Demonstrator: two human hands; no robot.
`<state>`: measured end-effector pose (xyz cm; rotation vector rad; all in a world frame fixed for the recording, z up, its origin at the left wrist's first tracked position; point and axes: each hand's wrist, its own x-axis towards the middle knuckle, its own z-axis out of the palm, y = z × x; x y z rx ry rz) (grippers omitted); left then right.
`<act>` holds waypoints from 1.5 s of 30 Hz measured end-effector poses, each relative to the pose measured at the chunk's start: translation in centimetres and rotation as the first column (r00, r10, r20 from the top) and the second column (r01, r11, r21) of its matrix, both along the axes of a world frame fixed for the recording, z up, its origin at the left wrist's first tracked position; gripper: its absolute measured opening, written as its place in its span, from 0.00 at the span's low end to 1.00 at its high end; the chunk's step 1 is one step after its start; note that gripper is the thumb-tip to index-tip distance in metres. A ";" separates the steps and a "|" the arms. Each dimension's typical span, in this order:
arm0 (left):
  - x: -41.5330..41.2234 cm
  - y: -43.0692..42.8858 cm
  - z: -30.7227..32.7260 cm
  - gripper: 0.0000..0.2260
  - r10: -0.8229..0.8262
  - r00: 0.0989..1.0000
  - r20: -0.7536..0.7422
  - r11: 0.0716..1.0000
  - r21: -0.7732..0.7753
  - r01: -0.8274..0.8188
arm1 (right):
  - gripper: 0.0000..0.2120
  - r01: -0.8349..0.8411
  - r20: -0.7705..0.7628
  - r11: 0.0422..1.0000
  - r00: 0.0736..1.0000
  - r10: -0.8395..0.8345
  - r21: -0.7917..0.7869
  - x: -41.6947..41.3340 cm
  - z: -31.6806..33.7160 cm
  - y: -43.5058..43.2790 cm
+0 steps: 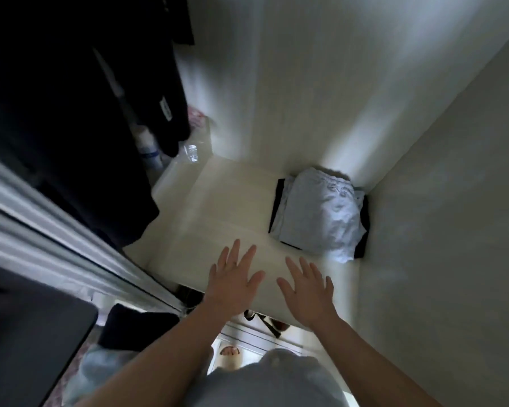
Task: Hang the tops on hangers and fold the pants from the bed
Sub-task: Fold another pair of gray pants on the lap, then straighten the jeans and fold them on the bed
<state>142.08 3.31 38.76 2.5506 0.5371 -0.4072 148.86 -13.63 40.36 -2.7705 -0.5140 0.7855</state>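
Head view: left hand (234, 279) and right hand (307, 289), fingers spread, empty, palms down over shelf (218, 207).

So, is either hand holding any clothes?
No, the left hand and right hand are both spread open and empty over the shelf, apart from the folded pile.

White closet shelf (232, 207), bottles (150, 149) and clear plastic container (202, 132) (blurred) at its back-left corner
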 end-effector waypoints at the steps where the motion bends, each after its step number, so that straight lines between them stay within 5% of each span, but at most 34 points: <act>1: -1.0 0.3 0.9 0.29 0.040 0.998 0.042 0.999 -0.004 -0.040 | 0.27 -0.021 0.019 0.999 1.000 0.020 0.034 -0.8 0.5 0.1; 10: -12.3 -2.2 6.7 0.27 0.286 0.905 0.316 0.951 0.021 -0.308 | 0.25 -0.233 -0.016 0.877 0.964 0.264 0.420 -6.9 6.2 0.1; 16: -21.8 -7.9 7.1 0.23 0.401 0.764 0.506 0.875 0.037 -0.483 | 0.20 -0.341 -0.144 0.740 0.851 0.505 0.580 -12.3 8.7 -0.5; 24: -34.9 -14.4 6.4 0.18 0.666 0.518 0.537 0.569 0.083 -0.818 | 0.22 -0.517 -0.089 0.561 0.679 0.728 0.647 -19.7 9.0 1.5; 29: -41.4 -17.2 6.7 0.21 0.892 0.162 0.422 0.196 -0.039 -0.980 | 0.24 -0.589 -0.157 0.513 0.549 0.821 0.624 -24.4 7.8 2.5; 33: -45.1 -18.2 6.0 0.21 0.913 -0.375 0.159 -0.298 -0.366 -0.882 | 0.32 -0.567 -0.257 0.564 0.531 0.808 0.600 -27.1 5.9 3.5; 35: -46.8 -18.3 5.7 0.26 0.851 -0.523 0.043 -0.448 -0.461 -0.766 | 0.35 -0.523 -0.316 0.602 0.536 0.783 0.604 -27.9 5.3 4.1; 39: -48.1 -18.0 5.8 0.22 0.808 -0.588 0.037 -0.454 -0.597 -0.662 | 0.24 -0.376 -0.377 0.651 0.584 0.719 0.660 -28.5 4.2 5.3; 42: -47.7 -17.8 6.3 0.14 0.832 -0.553 0.036 -0.407 -0.638 -0.654 | 0.15 -0.334 -0.394 0.665 0.599 0.697 0.669 -29.2 3.9 5.7; 45: -47.8 -18.3 6.5 0.11 0.830 -0.557 0.034 -0.383 -0.691 -0.613 | 0.16 -0.275 -0.444 0.675 0.577 0.685 0.684 -30.5 3.4 5.2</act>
